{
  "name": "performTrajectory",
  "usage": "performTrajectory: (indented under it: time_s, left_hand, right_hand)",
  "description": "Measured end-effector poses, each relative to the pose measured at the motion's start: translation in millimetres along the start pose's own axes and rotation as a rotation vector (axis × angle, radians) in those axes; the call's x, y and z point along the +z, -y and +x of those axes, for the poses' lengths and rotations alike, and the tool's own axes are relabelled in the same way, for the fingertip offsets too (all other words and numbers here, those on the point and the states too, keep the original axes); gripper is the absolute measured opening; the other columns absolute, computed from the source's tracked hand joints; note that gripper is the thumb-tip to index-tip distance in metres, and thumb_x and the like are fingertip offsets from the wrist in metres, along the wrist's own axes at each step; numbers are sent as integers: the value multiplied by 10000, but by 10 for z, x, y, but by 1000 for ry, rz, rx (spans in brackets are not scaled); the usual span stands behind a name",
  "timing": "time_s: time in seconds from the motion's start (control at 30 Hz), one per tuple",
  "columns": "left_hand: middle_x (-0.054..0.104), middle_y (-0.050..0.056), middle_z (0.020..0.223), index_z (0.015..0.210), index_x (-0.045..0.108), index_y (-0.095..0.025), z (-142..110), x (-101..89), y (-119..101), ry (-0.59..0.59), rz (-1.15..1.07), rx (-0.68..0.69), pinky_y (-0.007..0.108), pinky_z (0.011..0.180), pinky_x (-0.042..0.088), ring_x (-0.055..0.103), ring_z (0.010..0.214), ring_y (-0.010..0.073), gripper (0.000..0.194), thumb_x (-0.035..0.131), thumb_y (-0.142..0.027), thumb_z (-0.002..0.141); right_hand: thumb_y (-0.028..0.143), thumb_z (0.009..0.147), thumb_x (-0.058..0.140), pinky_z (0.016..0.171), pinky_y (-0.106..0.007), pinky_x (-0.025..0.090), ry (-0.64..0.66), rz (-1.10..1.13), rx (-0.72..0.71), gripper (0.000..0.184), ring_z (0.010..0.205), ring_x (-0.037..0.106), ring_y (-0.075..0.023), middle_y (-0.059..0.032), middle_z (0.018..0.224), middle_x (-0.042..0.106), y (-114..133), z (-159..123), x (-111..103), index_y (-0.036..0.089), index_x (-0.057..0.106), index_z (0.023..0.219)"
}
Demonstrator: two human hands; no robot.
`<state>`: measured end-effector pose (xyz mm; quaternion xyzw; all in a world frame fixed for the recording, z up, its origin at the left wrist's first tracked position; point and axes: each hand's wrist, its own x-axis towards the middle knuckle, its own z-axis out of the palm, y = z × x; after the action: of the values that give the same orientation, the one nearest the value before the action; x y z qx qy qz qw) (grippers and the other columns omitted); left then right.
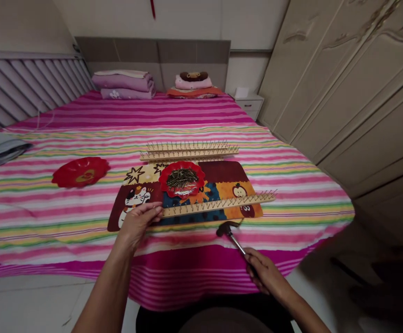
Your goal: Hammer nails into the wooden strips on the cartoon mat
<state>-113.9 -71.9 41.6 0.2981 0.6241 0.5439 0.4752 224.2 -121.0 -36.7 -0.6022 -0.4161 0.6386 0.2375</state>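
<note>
My left hand point(140, 222) is closed on the left end of a wooden strip point(218, 205) studded with nails along its length. The strip lies across a patterned mat point(225, 172), its right end reaching past the mat's edge. In my right hand point(262, 268) is the handle of a claw hammer point(229, 230), its dark head just below the strip and apart from it. Behind the strip, a red scalloped dish point(182, 179) full of loose nails stands on the mat. More nail-studded wooden strips point(190, 152) lie together beyond the dish.
A second red dish point(80, 172) sits on the striped bedspread point(93, 212) to the left. Folded purple bedding point(125, 84) and a smaller folded stack point(193, 84) rest by the headboard point(152, 51). A wardrobe point(354, 78) stands on the right; grey cloth point(0, 148) lies far left.
</note>
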Motion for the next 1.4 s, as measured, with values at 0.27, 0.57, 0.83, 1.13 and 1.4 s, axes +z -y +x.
performTrajectory:
  time_s: [0.27, 0.57, 0.83, 1.13, 1.4]
  left_hand:
    - [682, 32, 742, 803, 658, -153, 76, 91, 344, -136, 174, 104, 242, 549, 487, 607, 639, 138, 382, 705, -410, 523]
    - [670, -11, 662, 702, 640, -202, 40, 189, 374, -231, 463, 235, 255, 598, 462, 601, 618, 142, 224, 637, -397, 592]
    - [682, 14, 746, 696, 647, -225, 22, 203, 466, -255, 773, 450, 287, 718, 455, 603, 753, 175, 135, 553, -322, 692]
    - [673, 27, 757, 688, 624, -222, 18, 220, 542, -258, 791, 560, 280, 700, 451, 599, 758, 176, 103, 542, -275, 721]
    - [654, 31, 758, 712, 605, -211, 23, 216, 590, -246, 835, 563, 262, 673, 437, 591, 748, 167, 116, 490, -217, 728]
  right_hand:
    - [489, 742, 443, 283, -132, 151, 6, -14, 10, 331, 276, 251, -30, 122, 451, 368, 1, 5, -4, 212, 482, 919]
    - [492, 749, 441, 289, -140, 145, 26, -20, 11, 321, 288, 246, -38, 119, 452, 359, -20, 30, -27, 213, 488, 901]
    - [520, 781, 457, 369, -199, 191, 54, -87, -178, 414, 383, 299, -77, 88, 475, 335, 103, -109, 144, 181, 544, 1001]
    - [374, 891, 378, 492, -215, 313, 187, -304, -531, 258, 512, 382, -101, 58, 555, 404, 1107, -172, 738, 196, 564, 912]
    - [237, 879, 383, 527, -220, 308, 191, -500, -621, 228, 540, 403, -107, 45, 583, 442, 1187, -66, 922, 198, 601, 931]
